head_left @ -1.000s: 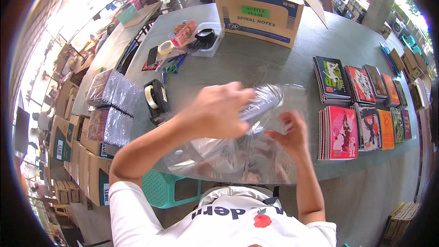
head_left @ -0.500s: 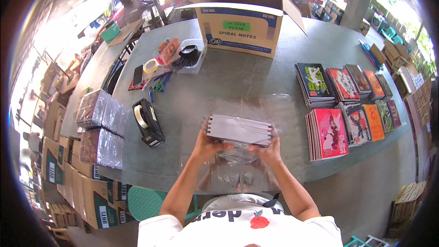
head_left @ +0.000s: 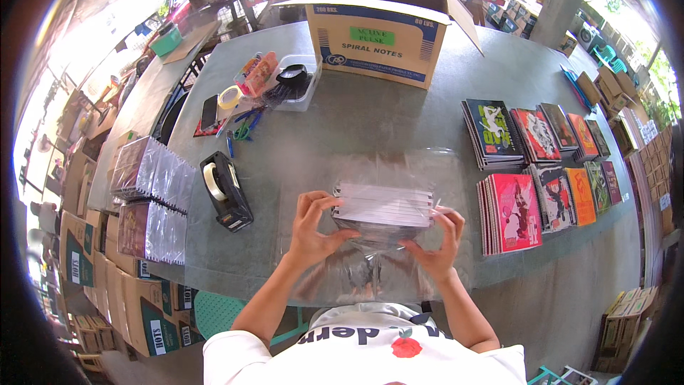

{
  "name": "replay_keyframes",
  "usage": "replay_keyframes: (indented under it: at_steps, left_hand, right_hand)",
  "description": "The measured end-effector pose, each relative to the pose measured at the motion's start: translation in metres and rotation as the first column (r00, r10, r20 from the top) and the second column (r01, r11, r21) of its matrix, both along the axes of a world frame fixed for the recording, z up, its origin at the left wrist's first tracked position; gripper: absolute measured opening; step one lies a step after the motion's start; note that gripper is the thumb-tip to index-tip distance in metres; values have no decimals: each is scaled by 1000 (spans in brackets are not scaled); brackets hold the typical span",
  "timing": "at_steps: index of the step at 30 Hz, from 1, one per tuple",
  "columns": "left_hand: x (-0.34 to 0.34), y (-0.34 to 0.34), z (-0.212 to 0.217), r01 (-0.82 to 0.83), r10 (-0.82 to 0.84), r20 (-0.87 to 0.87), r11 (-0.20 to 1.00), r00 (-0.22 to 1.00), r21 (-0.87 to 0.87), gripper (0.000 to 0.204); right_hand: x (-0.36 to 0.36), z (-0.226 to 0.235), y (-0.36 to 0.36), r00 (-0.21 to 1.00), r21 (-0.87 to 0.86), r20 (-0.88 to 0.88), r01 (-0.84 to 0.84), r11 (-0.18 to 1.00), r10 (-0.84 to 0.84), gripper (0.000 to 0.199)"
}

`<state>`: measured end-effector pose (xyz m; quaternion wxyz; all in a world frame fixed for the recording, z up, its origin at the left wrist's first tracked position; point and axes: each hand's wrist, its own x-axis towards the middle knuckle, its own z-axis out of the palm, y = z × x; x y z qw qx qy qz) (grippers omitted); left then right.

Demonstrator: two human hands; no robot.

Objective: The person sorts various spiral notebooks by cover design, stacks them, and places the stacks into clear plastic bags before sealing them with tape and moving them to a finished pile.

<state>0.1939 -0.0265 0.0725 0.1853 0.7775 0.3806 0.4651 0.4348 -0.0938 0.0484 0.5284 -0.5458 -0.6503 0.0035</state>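
Observation:
A stack of spiral notebooks [head_left: 385, 204], with white page edges facing up, sits at the near middle of the table on a clear plastic sheet [head_left: 370, 278]. My left hand [head_left: 310, 228] is curled at the stack's left end, its fingertips at the upper corner and its thumb along the near side. At the opposite end, my right hand [head_left: 439, 240] holds in the same way, fingers bent at the corner and thumb at the near face. Shiny plastic lies under and around the stack; how far it wraps is hard to see.
On the right stand piles of colourful notebooks [head_left: 516, 210]. A black tape dispenser [head_left: 226, 192] and plastic-wrapped notebook bundles [head_left: 153, 232] are at left. Farther back are a clear tub [head_left: 306, 96], scissors [head_left: 246, 128], a tape roll [head_left: 229, 97], a phone [head_left: 209, 112] and an open carton [head_left: 377, 46].
Both hands have shifted their grip, fingers rising from the stack's sides to its upper corners. The stack has moved slightly to the right and now rests lower on the sheet.

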Motion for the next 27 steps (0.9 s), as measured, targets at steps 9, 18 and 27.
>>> replay_keyframes:
  at_steps: [9, 18, 27]
  left_hand:
    - [-4, -1, 34, -35, 39, -19, 988, 999, 149, 71]
    - [39, 11, 110, 569, -480, -597, 821, 643, -47, 56]
    - [-44, 21, 72, 190, -221, -206, 969, 953, -157, 48]
  right_hand:
    - [24, 12, -7, 997, 90, 61, 34, 995, -40, 82]
    - [5, 7, 4, 996, 42, 93, -22, 999, 18, 75]
    - [-5, 37, 11, 912, -72, 393, -96, 993, 116, 47]
